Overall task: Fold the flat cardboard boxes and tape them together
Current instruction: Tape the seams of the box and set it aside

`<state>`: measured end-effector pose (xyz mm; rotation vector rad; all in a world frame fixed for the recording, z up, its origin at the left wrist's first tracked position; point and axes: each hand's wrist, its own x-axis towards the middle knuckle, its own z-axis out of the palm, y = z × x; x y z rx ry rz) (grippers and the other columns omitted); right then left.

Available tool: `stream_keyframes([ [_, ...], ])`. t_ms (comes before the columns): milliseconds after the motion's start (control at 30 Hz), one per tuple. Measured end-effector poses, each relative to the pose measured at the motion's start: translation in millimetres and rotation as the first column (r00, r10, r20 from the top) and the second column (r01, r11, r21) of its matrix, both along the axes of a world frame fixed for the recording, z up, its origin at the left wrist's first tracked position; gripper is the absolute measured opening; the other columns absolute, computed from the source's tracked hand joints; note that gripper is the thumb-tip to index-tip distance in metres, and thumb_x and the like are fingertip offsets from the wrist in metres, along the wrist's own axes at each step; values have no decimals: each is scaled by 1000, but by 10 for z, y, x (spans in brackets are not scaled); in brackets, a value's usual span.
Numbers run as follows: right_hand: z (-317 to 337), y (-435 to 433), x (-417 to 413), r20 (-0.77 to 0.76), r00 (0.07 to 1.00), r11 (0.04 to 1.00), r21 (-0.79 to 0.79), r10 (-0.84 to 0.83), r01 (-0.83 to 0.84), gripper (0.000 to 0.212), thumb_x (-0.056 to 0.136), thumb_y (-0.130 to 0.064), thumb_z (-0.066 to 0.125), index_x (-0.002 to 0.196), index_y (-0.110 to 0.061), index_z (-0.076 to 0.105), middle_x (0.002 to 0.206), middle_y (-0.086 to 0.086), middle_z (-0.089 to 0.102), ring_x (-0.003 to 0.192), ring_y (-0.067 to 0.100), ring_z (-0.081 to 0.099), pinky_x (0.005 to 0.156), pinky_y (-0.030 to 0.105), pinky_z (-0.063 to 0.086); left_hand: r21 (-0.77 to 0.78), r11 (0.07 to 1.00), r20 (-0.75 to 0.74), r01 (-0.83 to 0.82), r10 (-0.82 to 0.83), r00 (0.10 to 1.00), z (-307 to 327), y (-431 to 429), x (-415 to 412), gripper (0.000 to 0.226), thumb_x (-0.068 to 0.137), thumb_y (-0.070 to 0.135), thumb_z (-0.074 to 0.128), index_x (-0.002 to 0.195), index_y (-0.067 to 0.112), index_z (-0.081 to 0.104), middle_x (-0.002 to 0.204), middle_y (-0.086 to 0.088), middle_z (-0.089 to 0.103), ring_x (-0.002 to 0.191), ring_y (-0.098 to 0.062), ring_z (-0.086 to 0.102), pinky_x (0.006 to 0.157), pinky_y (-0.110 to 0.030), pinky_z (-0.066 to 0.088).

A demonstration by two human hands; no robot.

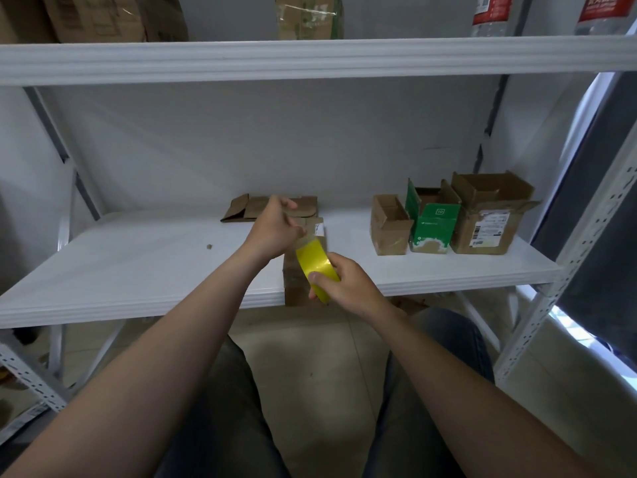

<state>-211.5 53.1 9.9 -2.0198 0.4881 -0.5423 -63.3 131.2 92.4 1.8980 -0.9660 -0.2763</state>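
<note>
Gripping the tape roll (319, 268) in the right hand (346, 288) while the left hand (274, 229) pinches its free end above the box (292, 281) at the shelf (138, 263) edge, the person risks slack tape sticking to itself.

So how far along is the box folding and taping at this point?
Done: three boxes stand folded on the shelf, at right. In hand: the right hand grips the yellow tape roll while the left hand seems to pinch its free end over a brown box at the shelf edge. Left: flat cardboard at the back awaits folding.
</note>
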Motion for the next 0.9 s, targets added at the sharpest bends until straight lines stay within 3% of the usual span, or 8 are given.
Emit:
stream_keyframes([
  [133,8,84,76,6,999,995,89,-40,39,16,98,-30,57,90,-17,61,72,11,74,66,27,72,66,35,58,13,999,114,31,-33,993,-14,-50,-76,31,88,2,68,106,19,50,77,2,57,74,-15,57,71,-30,45],
  [233,5,117,125,-37,997,973,217,-66,73,23,101,-27,56,83,-14,60,75,24,72,60,32,69,57,28,54,-18,997,156,79,-76,985,15,-88,-137,30,87,2,71,103,18,51,74,5,55,68,-9,53,67,-24,43],
  [333,-70,91,122,-54,996,964,256,-67,79,22,101,-30,57,85,-16,59,76,26,72,60,33,70,57,28,54,-7,994,208,106,-102,973,45,-98,-116,28,86,1,71,94,20,53,71,5,57,66,-7,55,66,-20,43],
  [467,-219,63,62,23,999,973,229,-27,21,7,99,-27,59,99,-20,58,76,16,74,70,31,74,69,36,60,-35,999,175,38,-32,984,43,-59,52,32,86,-1,69,84,26,51,69,4,59,79,-17,69,87,-36,56],
  [533,-286,65,41,36,999,977,213,18,-25,10,96,-24,59,105,-19,60,80,12,75,76,27,75,78,43,61,-54,998,125,30,-23,992,35,-30,86,30,87,-3,65,86,24,51,66,4,60,83,-20,74,92,-43,56],
  [733,-322,180,156,-5,1000,991,129,25,-24,15,93,-40,53,94,-27,60,75,7,75,70,24,74,77,43,61,-55,996,170,68,-57,984,14,-37,-26,30,86,-5,58,83,25,50,69,1,62,72,-18,75,82,-41,59],
  [900,-212,154,356,-68,997,989,139,-31,40,24,90,-42,50,90,-19,59,66,8,73,60,27,73,77,41,60,-51,992,221,119,-105,970,-56,-76,-158,34,83,-7,60,77,25,50,67,2,62,73,-18,70,76,-34,56],
])
